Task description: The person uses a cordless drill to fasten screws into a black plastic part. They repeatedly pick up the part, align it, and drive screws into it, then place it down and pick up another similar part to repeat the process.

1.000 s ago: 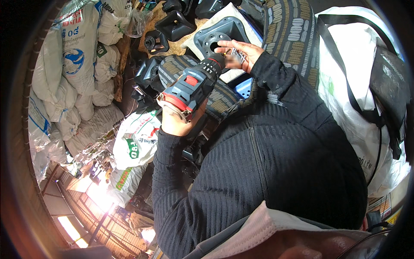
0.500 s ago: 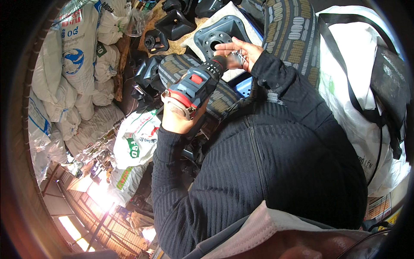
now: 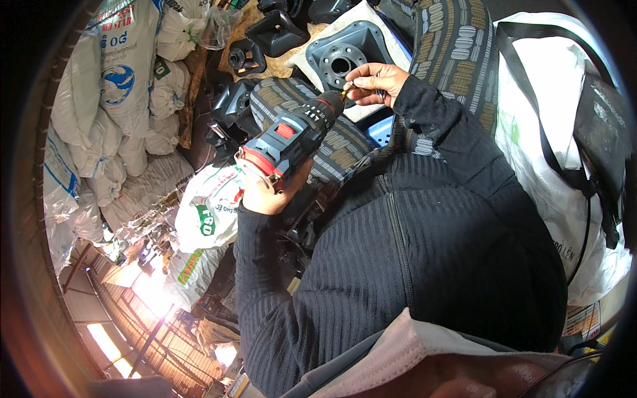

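My left hand (image 3: 269, 196) is wrapped round the handle of a cordless drill (image 3: 288, 136), grey and black with red parts. Its chuck points up and to the right. At the tip of the short bit, my right hand (image 3: 379, 85) pinches a small screw (image 3: 350, 86) between thumb and fingers; more thin metal pieces seem tucked in its palm. Just beyond the fingers lies a dark moulded square part (image 3: 371, 41) with a round hub and a ring of holes, resting on a white pad (image 3: 361, 109) by my patterned trouser legs.
Several similar dark parts (image 3: 275, 33) lie on brown sheeting at the far side. Stacked white sacks (image 3: 123, 73) stand at the left, and another sack (image 3: 209, 209) leans near my left forearm. A large white bag with black straps (image 3: 537, 86) is at my right. A blue perforated piece (image 3: 379, 131) shows below the pad.
The drill has drawn back a little toward lower left, so its bit shows. My right fingers have gone from spread to pinching a screw at the bit's tip.
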{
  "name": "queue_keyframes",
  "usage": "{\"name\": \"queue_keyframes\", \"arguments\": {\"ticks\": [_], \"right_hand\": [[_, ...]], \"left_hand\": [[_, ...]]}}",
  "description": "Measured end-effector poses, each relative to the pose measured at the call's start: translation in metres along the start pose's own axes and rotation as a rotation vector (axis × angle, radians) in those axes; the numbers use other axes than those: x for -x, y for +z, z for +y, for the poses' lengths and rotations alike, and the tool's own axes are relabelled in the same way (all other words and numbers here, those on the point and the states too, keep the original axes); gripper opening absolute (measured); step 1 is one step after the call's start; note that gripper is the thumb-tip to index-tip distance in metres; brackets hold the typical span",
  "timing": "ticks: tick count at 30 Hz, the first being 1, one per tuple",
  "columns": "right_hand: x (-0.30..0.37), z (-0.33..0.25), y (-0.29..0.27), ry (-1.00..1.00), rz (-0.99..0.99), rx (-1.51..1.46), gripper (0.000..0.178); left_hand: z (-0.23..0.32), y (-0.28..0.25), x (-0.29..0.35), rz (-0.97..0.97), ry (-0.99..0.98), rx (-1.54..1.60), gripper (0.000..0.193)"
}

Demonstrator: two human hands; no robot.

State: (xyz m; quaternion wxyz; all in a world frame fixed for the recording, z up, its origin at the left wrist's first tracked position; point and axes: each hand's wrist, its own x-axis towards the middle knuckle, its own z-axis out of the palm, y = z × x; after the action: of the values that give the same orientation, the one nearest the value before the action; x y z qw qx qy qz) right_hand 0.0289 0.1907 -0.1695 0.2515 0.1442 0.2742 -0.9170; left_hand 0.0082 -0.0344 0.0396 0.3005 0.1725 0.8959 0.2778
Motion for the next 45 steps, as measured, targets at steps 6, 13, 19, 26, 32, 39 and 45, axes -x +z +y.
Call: {"name": "queue_keyframes", "arguments": {"ticks": [6,13,19,26,32,39,45], "right_hand": [[-0.001,0.005,-0.003,-0.031,-0.055,-0.018,0.018],[0.0,0.0,-0.006,0.04,-0.14,0.046,0.02],[0.0,-0.006,-0.005,0.249,-0.354,0.144,0.021],[-0.011,0.004,-0.014,-0.027,0.261,-0.001,0.027],[-0.028,0.011,-0.032,-0.238,0.489,-0.158,0.025],[-0.066,0.037,-0.041,-0.255,0.673,0.189,0.034],[-0.061,0.035,-0.042,-0.204,0.678,0.301,0.038]], "left_hand": [[0.008,-0.004,0.004,0.019,-0.134,0.115,0.012],[-0.01,-0.009,0.002,-0.048,0.089,-0.154,0.015],[-0.012,-0.032,0.003,-0.134,0.488,-0.636,0.023],[-0.012,-0.018,-0.001,-0.088,0.038,-0.208,0.023],[-0.003,0.0,-0.026,-0.019,0.214,-0.231,0.028],[-0.002,0.014,-0.053,-0.101,0.205,-0.345,0.031],[-0.001,0.016,-0.076,-0.236,0.14,-0.344,0.033]]}}
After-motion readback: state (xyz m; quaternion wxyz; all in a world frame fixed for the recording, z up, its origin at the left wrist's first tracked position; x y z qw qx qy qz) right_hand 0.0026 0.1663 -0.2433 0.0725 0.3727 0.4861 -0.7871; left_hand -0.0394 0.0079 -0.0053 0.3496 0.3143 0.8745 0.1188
